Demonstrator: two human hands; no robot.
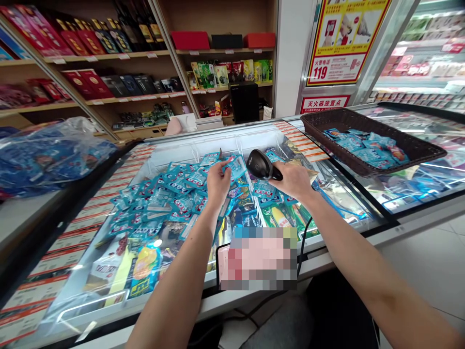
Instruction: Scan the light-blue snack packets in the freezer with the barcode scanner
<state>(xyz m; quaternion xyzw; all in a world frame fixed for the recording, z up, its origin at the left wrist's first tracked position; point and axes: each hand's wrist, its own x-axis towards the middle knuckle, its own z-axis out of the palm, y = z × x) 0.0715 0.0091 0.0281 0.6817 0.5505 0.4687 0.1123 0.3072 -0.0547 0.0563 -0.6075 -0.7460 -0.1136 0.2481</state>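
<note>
My left hand (219,180) pinches a small blue packet (237,167) by its left end, above a spread of similar packets. In my right hand (293,178) is a black handheld barcode scanner (258,165), its head turned toward that packet, a short gap between them. A heap of blue packets (178,189) lies on the glass top of a chest freezer (214,138), to the left of my hands. More blue packets (267,189) are under and beside the scanner. The scanner's black cable (303,237) runs down toward the front edge.
A brown woven basket (366,167) with blue packets stands at the right. A plastic bag (51,157) full of blue packets rests at the left. A device with a blurred screen (257,259) sits at the front edge. Shelves (225,52) with boxes and bottles stand behind.
</note>
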